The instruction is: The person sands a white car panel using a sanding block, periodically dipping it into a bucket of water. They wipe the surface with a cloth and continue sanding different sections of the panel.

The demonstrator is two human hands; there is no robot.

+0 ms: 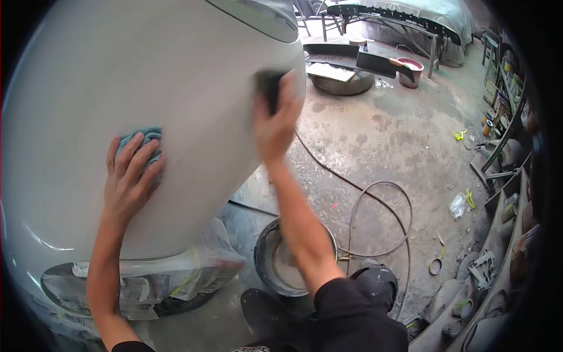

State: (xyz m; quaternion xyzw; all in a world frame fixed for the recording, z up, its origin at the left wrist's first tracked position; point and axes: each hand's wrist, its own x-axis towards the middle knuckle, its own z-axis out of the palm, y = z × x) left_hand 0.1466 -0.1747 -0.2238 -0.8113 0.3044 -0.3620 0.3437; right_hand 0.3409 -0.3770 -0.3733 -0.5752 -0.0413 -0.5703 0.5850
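Note:
A broad, light grey car panel (193,105), likely a hood, fills the left side of the view. My left hand (132,173) presses a crumpled blue cloth (153,134) against it, fingers curled over the folds. Near the panel's right edge, my right hand (275,126) grips a black block (270,88), which looks like a sanding block. Motion blurs both that hand and the block, and the block's underside is hidden. Below the panel, masking paper (205,267) and tape cover the area around the headlight.
By my feet stands a bucket (267,258) of cloudy liquid, partly behind my right arm. A hose (352,229) loops over the concrete floor. Further off are a tyre (343,85) and a red bucket (410,73). Shelves with cans (488,126) line the right side.

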